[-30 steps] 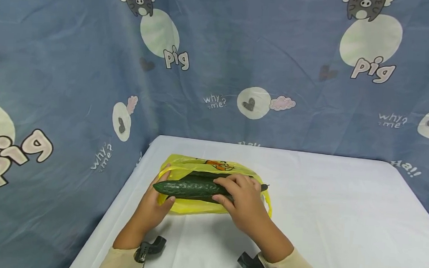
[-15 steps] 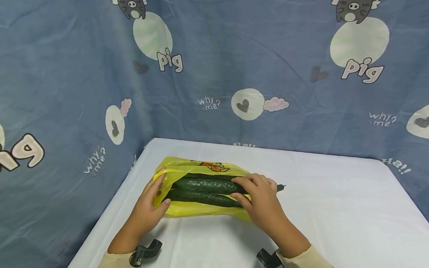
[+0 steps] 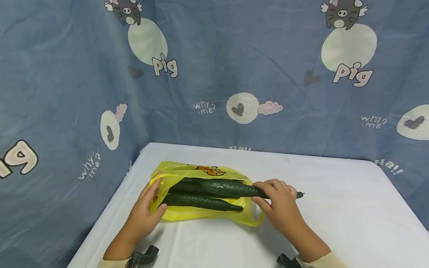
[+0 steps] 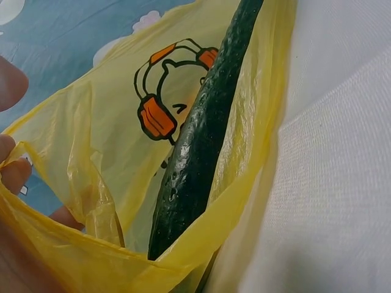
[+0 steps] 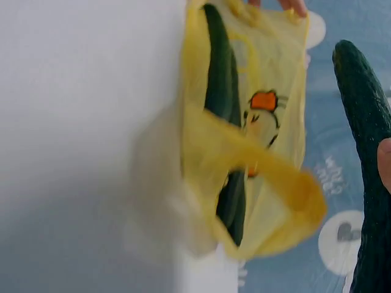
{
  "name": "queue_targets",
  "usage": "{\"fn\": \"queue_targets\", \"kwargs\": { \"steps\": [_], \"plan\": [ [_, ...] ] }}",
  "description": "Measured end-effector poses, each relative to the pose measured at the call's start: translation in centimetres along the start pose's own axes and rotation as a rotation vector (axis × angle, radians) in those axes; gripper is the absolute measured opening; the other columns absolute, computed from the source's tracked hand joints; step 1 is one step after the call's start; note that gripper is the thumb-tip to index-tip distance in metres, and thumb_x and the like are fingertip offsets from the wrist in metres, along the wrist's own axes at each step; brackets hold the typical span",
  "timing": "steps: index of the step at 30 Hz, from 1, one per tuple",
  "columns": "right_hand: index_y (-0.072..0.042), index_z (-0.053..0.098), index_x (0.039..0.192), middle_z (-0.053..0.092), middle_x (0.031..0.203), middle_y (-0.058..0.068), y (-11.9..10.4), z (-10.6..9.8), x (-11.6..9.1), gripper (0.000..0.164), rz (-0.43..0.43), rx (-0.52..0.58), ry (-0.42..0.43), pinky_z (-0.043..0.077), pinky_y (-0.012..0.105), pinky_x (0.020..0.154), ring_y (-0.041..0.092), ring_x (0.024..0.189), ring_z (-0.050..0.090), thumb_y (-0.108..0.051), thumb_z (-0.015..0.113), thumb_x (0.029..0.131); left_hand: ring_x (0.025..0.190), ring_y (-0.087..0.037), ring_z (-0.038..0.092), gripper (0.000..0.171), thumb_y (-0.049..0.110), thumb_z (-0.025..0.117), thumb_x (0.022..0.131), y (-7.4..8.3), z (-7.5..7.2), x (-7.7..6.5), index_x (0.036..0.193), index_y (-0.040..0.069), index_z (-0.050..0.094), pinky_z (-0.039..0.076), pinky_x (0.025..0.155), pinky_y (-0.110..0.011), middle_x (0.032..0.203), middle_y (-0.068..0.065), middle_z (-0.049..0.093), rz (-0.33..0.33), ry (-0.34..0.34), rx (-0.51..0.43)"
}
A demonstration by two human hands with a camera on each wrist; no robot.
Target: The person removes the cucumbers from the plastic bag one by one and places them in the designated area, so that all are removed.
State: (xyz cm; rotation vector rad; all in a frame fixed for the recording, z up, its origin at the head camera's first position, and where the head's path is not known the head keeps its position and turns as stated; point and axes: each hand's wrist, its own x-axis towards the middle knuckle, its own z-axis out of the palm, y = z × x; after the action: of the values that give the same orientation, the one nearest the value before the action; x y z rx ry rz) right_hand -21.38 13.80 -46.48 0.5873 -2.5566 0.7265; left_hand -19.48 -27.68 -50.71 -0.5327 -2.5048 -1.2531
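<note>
A yellow plastic bag (image 3: 194,215) lies on its side with dark green cucumbers in it. My right hand (image 3: 282,201) grips one cucumber (image 3: 229,188) near its stem end. That cucumber slants over the bag, and its stem sticks out past my hand. In the right wrist view, its rounded end (image 5: 360,91) is raised off to the right. Another cucumber (image 3: 203,202) lies along the bag's near side; part of one more shows behind the held one. At the bag's left end, my left hand (image 3: 144,216) holds the edge, fingers (image 4: 13,174) curled at the plastic.
A white cloth covers the table (image 3: 341,223). Blue printed curtain (image 3: 277,72) hangs behind and at the left. Black wrist mounts (image 3: 143,258) sit on both forearms. A loose bag handle (image 3: 259,218) lies just below my right hand.
My right hand has moved to the right, drawing the gripped cucumber along; its rounded end has left the bag's left opening. The nearer cucumber is now more exposed. My left hand stays at the bag's edge.
</note>
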Motion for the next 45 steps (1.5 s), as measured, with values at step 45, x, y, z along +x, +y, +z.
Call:
{"fn": "queue_targets", "kwargs": {
  "steps": [45],
  "plan": [
    [-0.021,0.064,0.134,0.065,0.127,0.018,16.1,-5.6,-2.8,0.038,0.292,-0.098,-0.204,0.028,0.070,0.092,0.044,0.118,0.058,-0.036,0.071,0.100,0.148,-0.038,0.039,0.086,0.001,0.062,0.100,0.2,0.1,0.2,0.169,0.026,0.018,0.032,0.114,-0.013,0.176,-0.004,0.014,-0.056,-0.012,-0.009]
  ]
}}
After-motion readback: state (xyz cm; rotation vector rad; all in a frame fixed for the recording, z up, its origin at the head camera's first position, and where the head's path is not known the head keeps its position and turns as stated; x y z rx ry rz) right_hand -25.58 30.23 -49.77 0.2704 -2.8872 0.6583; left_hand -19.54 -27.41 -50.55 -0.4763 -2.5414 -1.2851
